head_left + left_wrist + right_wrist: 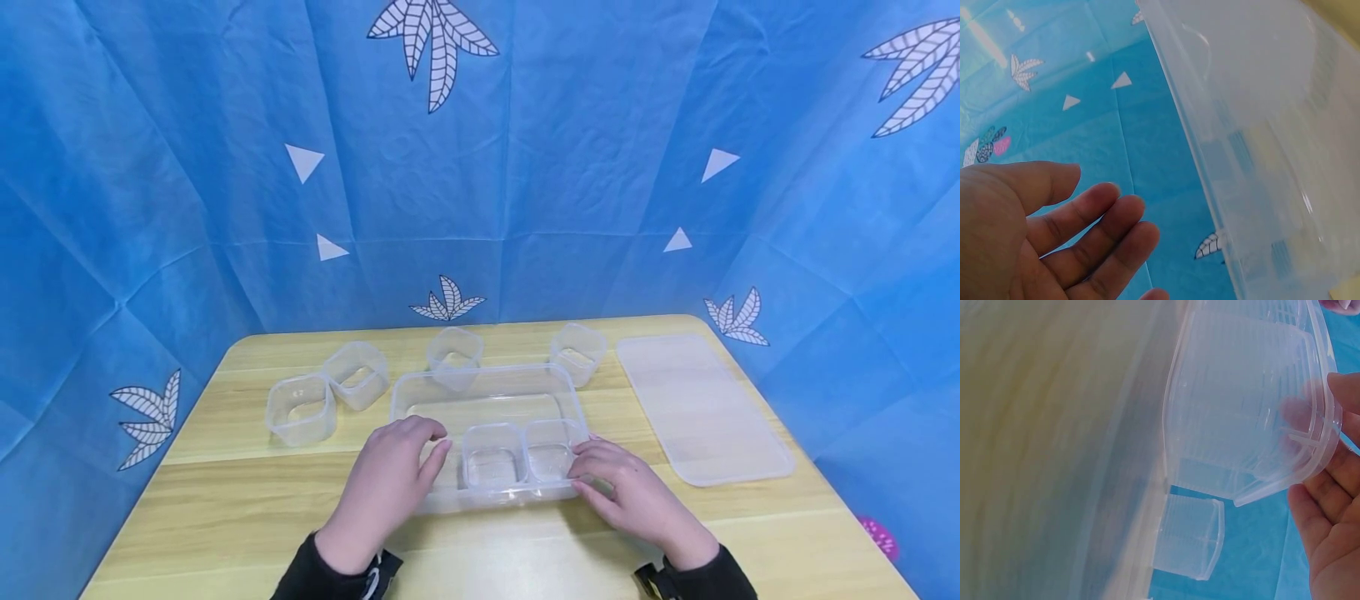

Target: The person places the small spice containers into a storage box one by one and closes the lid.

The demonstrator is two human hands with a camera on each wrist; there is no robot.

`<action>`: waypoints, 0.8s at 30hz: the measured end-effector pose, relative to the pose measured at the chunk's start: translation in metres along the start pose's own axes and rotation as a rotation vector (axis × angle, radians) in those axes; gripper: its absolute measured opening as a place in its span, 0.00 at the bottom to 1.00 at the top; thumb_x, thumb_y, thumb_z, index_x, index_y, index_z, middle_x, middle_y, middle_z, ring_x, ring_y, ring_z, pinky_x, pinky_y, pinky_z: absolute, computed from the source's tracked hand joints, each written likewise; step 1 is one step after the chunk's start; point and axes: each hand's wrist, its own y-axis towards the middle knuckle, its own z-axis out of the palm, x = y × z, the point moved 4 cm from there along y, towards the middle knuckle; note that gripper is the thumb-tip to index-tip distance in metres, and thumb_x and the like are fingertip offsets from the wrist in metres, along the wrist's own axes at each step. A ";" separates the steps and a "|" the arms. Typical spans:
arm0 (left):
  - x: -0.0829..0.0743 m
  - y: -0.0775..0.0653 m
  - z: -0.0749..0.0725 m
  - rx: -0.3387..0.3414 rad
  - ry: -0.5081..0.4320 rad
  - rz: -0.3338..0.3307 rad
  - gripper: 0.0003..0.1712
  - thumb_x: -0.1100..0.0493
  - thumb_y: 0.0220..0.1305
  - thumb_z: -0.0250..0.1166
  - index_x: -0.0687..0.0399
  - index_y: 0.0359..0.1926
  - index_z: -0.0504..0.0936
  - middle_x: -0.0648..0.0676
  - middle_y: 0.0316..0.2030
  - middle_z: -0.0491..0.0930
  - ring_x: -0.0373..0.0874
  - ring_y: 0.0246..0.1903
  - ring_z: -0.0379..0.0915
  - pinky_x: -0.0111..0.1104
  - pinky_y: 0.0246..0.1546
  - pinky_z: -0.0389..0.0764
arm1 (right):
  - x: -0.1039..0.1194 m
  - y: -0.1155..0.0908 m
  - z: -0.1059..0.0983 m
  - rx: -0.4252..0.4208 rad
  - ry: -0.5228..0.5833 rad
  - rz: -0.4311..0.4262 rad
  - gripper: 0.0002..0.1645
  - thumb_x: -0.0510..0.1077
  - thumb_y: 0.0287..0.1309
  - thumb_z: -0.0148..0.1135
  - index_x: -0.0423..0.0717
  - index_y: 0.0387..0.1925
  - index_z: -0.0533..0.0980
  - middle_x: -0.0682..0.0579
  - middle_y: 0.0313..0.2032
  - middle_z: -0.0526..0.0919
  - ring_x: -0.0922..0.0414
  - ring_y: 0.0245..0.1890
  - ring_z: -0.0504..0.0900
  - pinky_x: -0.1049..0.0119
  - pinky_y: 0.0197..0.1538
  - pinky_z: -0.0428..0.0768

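Note:
A large clear plastic container (pixel 480 497) lies lengthwise in front of me. Inside its front right part sit two small square plastic boxes, the left one (pixel 495 457) beside the right one (pixel 551 460). My right hand (pixel 637 487) is at the container's front right corner, its curled fingers holding the edge of the right small box. In the right wrist view, fingertips show blurred through the clear plastic. My left hand (pixel 393 475) hovers over the container's left end, fingers loosely bent and holding nothing. The left wrist view has this hand (pixel 1079 244) apart from the container wall (pixel 1260 156).
Two more small boxes stand at the left, one (pixel 302 410) in front of the other (pixel 357 375). Behind the container are another box (pixel 454 354) and one farther right (pixel 578 350). A flat translucent lid (pixel 705 408) lies at the right on the wooden table (pixel 225 517).

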 end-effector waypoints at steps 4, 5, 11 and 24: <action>0.008 -0.001 -0.004 -0.003 0.015 -0.019 0.08 0.55 0.65 0.69 0.53 0.41 0.84 0.49 0.38 0.84 0.49 0.42 0.82 0.48 0.50 0.79 | 0.000 0.000 0.000 -0.001 -0.004 0.004 0.01 0.43 0.61 0.68 0.54 0.34 0.84 0.58 0.41 0.86 0.52 0.53 0.82 0.50 0.64 0.72; 0.009 -0.001 -0.005 -0.004 0.017 -0.022 0.08 0.56 0.65 0.69 0.54 0.41 0.84 0.50 0.39 0.84 0.49 0.42 0.82 0.48 0.50 0.79 | 0.000 0.000 0.000 -0.001 -0.005 0.006 0.01 0.43 0.60 0.69 0.54 0.34 0.84 0.57 0.41 0.86 0.52 0.53 0.82 0.49 0.63 0.73; 0.016 -0.001 -0.011 -0.031 0.018 -0.037 0.09 0.56 0.65 0.69 0.55 0.43 0.84 0.53 0.42 0.84 0.53 0.46 0.81 0.51 0.51 0.78 | 0.000 0.000 0.001 -0.006 -0.005 0.000 0.00 0.43 0.61 0.68 0.53 0.34 0.84 0.57 0.40 0.86 0.52 0.53 0.82 0.48 0.63 0.73; 0.032 -0.003 -0.022 -0.049 0.016 -0.077 0.12 0.56 0.66 0.69 0.57 0.46 0.84 0.56 0.46 0.84 0.56 0.49 0.79 0.54 0.52 0.76 | 0.001 0.000 0.001 -0.009 0.019 -0.003 0.03 0.44 0.63 0.66 0.52 0.34 0.84 0.58 0.40 0.86 0.52 0.52 0.82 0.48 0.63 0.73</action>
